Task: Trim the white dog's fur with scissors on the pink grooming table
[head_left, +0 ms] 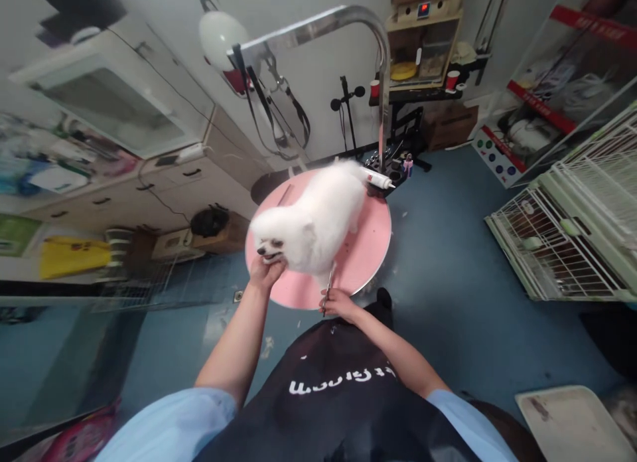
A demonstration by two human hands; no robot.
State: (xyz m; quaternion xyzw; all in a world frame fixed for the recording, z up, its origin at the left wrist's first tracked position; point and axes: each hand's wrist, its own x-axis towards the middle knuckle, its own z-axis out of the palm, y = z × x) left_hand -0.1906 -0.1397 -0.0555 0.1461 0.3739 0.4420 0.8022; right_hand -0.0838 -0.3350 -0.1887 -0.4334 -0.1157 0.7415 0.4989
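A fluffy white dog [323,216] stands on the round pink grooming table [371,253], its head turned to the left. Under its chin, my left hand [267,272] is closed around the muzzle fur, with the fingers partly hidden. My right hand [341,304] grips a pair of scissors [328,286] by the handles. The blades point up along the dog's chest and front leg, close to the coat. Whether they touch the fur I cannot tell.
A curved metal grooming arm [385,83] rises behind the dog, with black straps [259,90] hanging from it. A white bottle [379,178] lies at the table's back edge. A wire cage [562,230] stands to the right, drawers [144,186] to the left.
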